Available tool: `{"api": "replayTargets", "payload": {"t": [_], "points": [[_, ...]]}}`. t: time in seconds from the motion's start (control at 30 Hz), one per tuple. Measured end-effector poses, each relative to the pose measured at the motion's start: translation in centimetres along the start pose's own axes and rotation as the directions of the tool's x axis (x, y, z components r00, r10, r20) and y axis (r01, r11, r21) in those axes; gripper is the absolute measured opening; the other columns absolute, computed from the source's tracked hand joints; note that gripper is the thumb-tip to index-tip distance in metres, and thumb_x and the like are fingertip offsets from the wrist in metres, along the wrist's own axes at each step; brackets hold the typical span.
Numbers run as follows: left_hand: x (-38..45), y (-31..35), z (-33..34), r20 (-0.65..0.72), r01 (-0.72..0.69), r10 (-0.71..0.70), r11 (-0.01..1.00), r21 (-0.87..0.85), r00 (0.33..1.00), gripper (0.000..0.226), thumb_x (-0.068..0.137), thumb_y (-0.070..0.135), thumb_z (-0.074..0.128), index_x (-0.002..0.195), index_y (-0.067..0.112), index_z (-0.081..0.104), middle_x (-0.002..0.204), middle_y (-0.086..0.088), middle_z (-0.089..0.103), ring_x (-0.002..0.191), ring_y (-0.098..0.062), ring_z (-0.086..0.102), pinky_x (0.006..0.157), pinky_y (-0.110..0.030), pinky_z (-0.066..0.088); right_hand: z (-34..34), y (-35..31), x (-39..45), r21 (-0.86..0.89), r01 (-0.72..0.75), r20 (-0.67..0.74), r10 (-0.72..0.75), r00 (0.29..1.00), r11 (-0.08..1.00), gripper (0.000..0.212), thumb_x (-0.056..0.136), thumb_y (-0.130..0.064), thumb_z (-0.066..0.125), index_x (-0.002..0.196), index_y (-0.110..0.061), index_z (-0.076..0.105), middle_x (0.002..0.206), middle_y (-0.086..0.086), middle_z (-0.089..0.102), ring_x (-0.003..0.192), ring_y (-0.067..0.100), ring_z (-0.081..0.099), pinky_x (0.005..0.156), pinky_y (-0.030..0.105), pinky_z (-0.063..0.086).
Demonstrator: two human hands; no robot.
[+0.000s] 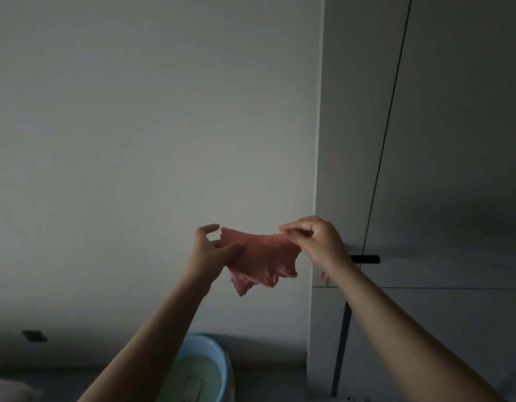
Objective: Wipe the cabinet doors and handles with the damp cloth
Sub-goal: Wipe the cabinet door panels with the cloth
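Note:
A crumpled pink cloth hangs spread in the air between both hands, in front of a plain wall. My right hand pinches its upper right corner. My left hand holds its left edge with the thumb under it, while the index finger curls free above. A tall grey cabinet stands at the right, with a dark vertical gap between its doors. One black horizontal handle shows just right of my right wrist. A long black vertical handle runs down the lower door, partly hidden by my right forearm.
A light blue basin holding pale water sits on the floor under my left forearm. A dark wall socket is low on the wall at the left. A pale soft object lies at the bottom left corner.

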State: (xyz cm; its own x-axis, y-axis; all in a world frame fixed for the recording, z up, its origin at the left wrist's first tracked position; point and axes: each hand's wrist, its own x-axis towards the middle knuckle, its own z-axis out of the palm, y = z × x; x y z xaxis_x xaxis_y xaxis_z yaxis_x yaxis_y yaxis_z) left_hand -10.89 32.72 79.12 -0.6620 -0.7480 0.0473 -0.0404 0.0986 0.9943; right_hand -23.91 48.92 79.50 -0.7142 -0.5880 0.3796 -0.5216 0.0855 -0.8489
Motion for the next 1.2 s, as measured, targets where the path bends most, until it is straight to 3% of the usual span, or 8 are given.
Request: {"api": "replayTargets", "payload": {"t": [0.2, 0.37, 0.53, 0.67, 0.77, 0.93, 1.1, 1.2], "points": [[-0.6, 2.2, 0.9, 0.307, -0.274, 0.162, 0.889, 0.368, 0.938, 0.027, 0.072, 0.010, 0.079, 0.096, 0.021, 0.072, 0.085, 0.007, 0.070, 0.081, -0.008, 0.064, 0.075, -0.021, 0.051, -3.7, -0.9, -1.3, -0.299, -0.031, 0.022, 0.039, 0.999, 0.954, 0.020, 0.071, -0.029, 0.082, 0.089, -0.021, 0.076, 0.088, -0.014, 0.050, 0.078, -0.005, 0.048, 0.066, 0.000, 0.032], [-0.4, 4.1, 3.2, 0.389, -0.425, 0.249, 0.771, 0.475, 0.887, 0.004, 0.077, 0.020, 0.075, 0.081, 0.021, 0.074, 0.077, 0.006, 0.070, 0.073, -0.008, 0.063, 0.063, -0.017, 0.045, -7.5, -1.6, -2.3, -0.328, -0.058, 0.004, 0.063, 0.998, 0.943, 0.017, 0.079, -0.033, 0.075, 0.079, -0.017, 0.068, 0.089, -0.009, 0.059, 0.079, 0.003, 0.055, 0.071, 0.016, 0.039], [0.1, 6.5, 7.0, 0.481, -0.432, 0.294, 0.878, 0.205, 0.826, 0.011, 0.086, 0.022, 0.068, 0.081, 0.012, 0.068, 0.078, 0.000, 0.063, 0.075, -0.014, 0.056, 0.069, -0.023, 0.043, -10.9, -1.7, -3.8, 0.132, -0.188, -0.028, 0.194, 0.981, 0.973, 0.017, 0.086, -0.030, 0.065, 0.080, -0.014, 0.064, 0.072, -0.004, 0.063, 0.073, 0.013, 0.058, 0.072, 0.026, 0.045], [-0.9, 8.2, 12.0, 0.483, -0.208, 0.208, 0.977, -0.053, 0.851, 0.012, 0.090, 0.020, 0.061, 0.091, 0.008, 0.063, 0.079, -0.005, 0.061, 0.073, -0.017, 0.055, 0.065, -0.029, 0.045, -12.9, -2.0, -4.6, 0.687, -0.266, 0.068, 0.304, 0.950, 0.676, 0.038, 0.076, -0.033, 0.068, 0.094, 0.000, 0.070, 0.093, 0.015, 0.070, 0.084, 0.027, 0.067, 0.073, 0.033, 0.056], [-0.8, 9.2, 15.8, 0.389, -0.208, 0.226, 0.974, -0.090, 0.893, 0.013, 0.090, 0.023, 0.063, 0.092, 0.012, 0.066, 0.084, -0.007, 0.067, 0.079, -0.021, 0.062, 0.067, -0.030, 0.051, -14.3, -1.8, -4.8, 0.826, -0.285, 0.110, 0.357, 0.928, 0.486, 0.037, 0.078, -0.025, 0.062, 0.103, 0.001, 0.069, 0.101, 0.016, 0.071, 0.087, 0.025, 0.070, 0.073, 0.034, 0.058], [-0.5, 11.1, 22.3, 0.319, -0.306, 0.319, 0.948, -0.091, 0.892, 0.008, 0.089, 0.030, 0.063, 0.085, 0.025, 0.067, 0.087, -0.002, 0.070, 0.087, -0.019, 0.065, 0.080, -0.034, 0.054, -19.0, -0.4, -2.9, 0.883, -0.225, 0.044, 0.407, 0.912, 0.411, 0.043, 0.081, -0.029, 0.059, 0.109, 0.003, 0.065, 0.105, 0.018, 0.071, 0.092, 0.026, 0.070, 0.077, 0.037, 0.056], [0.7, 15.5, 26.7, 0.488, -0.575, 0.531, 0.815, -0.072, 0.693, 0.005, 0.088, 0.022, 0.065, 0.084, 0.023, 0.068, 0.084, 0.010, 0.069, 0.080, -0.002, 0.063, 0.079, -0.020, 0.049, -25.2, 1.5, -0.3, 0.780, -0.225, -0.011, 0.372, 0.928, 0.585, 0.056, 0.074, -0.057, 0.053, 0.073, -0.006, 0.076, 0.078, 0.012, 0.070, 0.066, 0.023, 0.063, 0.066, 0.033, 0.045], [1.3, 17.8, 28.8, 0.613, -0.743, 0.581, 0.670, 0.015, 0.536, 0.005, 0.085, 0.020, 0.068, 0.086, 0.025, 0.067, 0.088, 0.012, 0.069, 0.083, 0.004, 0.062, 0.080, -0.015, 0.047, -27.9, 3.0, 2.5, 0.705, -0.048, -0.158, 0.222, 0.962, 0.708, 0.050, 0.075, -0.049, 0.052, 0.088, -0.004, 0.069, 0.084, 0.008, 0.070, 0.064, 0.020, 0.063, 0.068, 0.032, 0.048]]}}
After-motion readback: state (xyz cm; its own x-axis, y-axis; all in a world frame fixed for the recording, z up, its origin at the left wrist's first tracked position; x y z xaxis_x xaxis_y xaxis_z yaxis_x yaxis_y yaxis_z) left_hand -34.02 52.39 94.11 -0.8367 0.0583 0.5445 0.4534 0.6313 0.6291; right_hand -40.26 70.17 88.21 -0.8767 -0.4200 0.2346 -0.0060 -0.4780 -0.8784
